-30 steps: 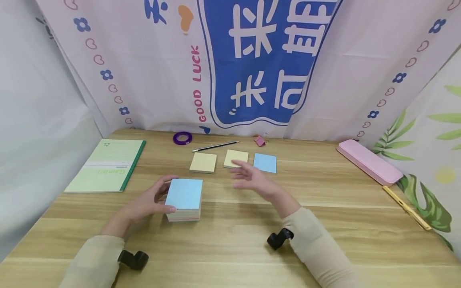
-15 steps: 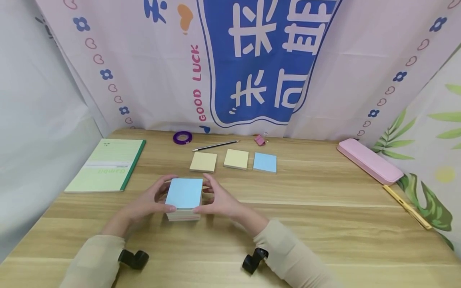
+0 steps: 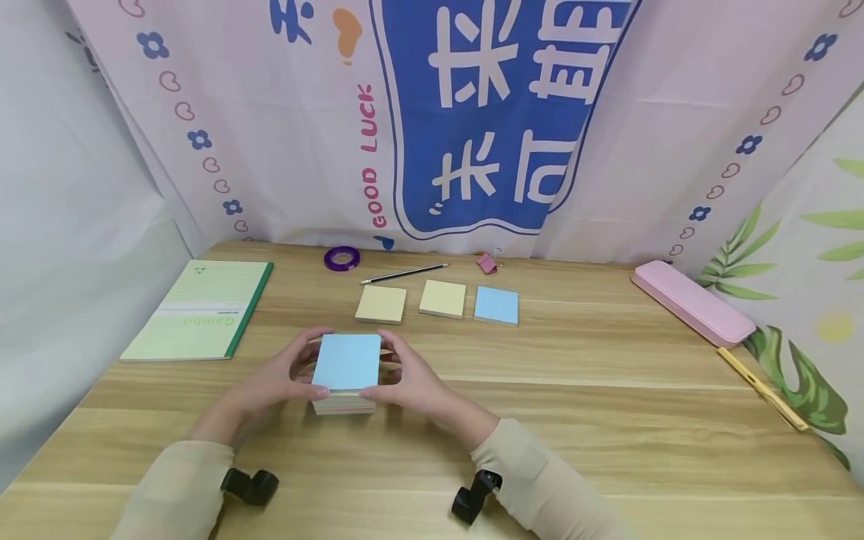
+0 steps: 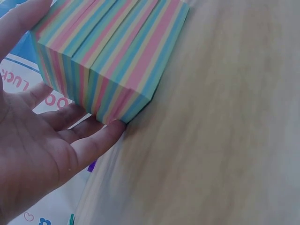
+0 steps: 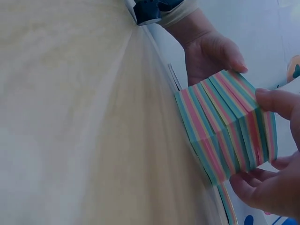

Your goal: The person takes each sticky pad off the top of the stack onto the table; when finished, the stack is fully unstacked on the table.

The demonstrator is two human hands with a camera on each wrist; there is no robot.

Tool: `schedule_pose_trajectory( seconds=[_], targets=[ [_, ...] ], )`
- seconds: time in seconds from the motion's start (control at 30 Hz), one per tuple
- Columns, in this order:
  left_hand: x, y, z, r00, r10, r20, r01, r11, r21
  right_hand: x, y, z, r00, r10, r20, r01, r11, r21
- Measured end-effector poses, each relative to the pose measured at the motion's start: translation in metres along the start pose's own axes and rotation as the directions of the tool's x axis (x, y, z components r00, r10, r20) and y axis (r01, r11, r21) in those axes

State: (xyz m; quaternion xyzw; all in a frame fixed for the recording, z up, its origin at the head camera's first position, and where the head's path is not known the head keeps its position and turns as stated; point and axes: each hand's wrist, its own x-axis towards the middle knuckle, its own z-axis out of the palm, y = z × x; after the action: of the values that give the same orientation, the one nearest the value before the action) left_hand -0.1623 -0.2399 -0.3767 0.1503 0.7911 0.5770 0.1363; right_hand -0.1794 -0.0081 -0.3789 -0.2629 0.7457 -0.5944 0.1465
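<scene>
A square stack of sticky note pads (image 3: 347, 361) stands on the wooden table, a light blue pad on top. Its sides show pink, blue and yellow stripes in both wrist views. My left hand (image 3: 273, 381) grips the stack from the left, thumb at the near corner and fingers along the far side. From the right, my right hand (image 3: 415, 380) holds it the same way. In the right wrist view, the striped stack (image 5: 225, 126) sits between both hands. Behind it lie two pale yellow pads, the left one (image 3: 381, 304) and the middle one (image 3: 442, 298), and a blue pad (image 3: 496, 304).
A green notebook (image 3: 196, 311) lies at the left. Along the back are a purple tape roll (image 3: 328, 259), a pencil (image 3: 405, 274) and a pink binder clip (image 3: 487, 263). At the right edge lie a pink pencil case (image 3: 691, 302) and a slim yellow tool (image 3: 763, 388).
My right hand has come from above the middle yellow pad, left and nearer, to the stack's right side. The top pad has shifted very slightly; my left hand has stayed put.
</scene>
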Motion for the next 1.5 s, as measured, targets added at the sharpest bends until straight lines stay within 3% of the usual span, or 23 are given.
schedule_pose_trajectory(
  seconds=[0.13, 0.27, 0.4, 0.53, 0.77, 1.0, 1.13, 1.5],
  targets=[
    [0.0, -0.002, -0.001, 1.0, 0.011, 0.01, -0.011, 1.0, -0.006, 0.0, 0.003, -0.006, 1.0, 0.01, 0.015, -0.01, 1.0, 0.022],
    [0.0, -0.005, -0.003, 0.999, 0.025, 0.022, -0.025, 1.0, 0.012, -0.003, 0.003, -0.016, 0.997, 0.068, 0.028, -0.071, 0.993, 0.092],
    [0.0, -0.006, -0.003, 0.999, 0.03, 0.03, -0.031, 0.999, 0.027, -0.008, 0.001, -0.029, 0.99, 0.128, 0.052, -0.137, 0.955, 0.264],
    [0.0, -0.006, -0.003, 0.999, 0.027, 0.033, -0.028, 0.999, 0.031, -0.016, 0.003, -0.047, 0.988, 0.136, 0.079, -0.156, 0.9, 0.407],
    [-0.001, -0.007, -0.003, 0.999, 0.023, 0.044, -0.025, 0.999, 0.046, -0.034, 0.015, -0.102, 0.975, 0.22, 0.028, -0.211, 0.879, 0.428],
    [-0.004, -0.009, -0.005, 0.999, 0.013, 0.05, -0.014, 0.999, 0.033, -0.052, 0.029, -0.172, 0.988, 0.151, -0.009, -0.123, 0.832, 0.541],
    [-0.003, -0.01, -0.005, 0.999, 0.014, 0.051, -0.016, 0.999, 0.036, -0.06, 0.038, -0.206, 0.983, 0.175, -0.049, -0.114, 0.805, 0.582],
    [0.001, -0.01, -0.004, 0.998, 0.029, 0.064, -0.031, 0.999, 0.035, -0.07, 0.068, -0.263, 0.953, 0.269, -0.142, -0.117, 0.756, 0.644]
  ],
)
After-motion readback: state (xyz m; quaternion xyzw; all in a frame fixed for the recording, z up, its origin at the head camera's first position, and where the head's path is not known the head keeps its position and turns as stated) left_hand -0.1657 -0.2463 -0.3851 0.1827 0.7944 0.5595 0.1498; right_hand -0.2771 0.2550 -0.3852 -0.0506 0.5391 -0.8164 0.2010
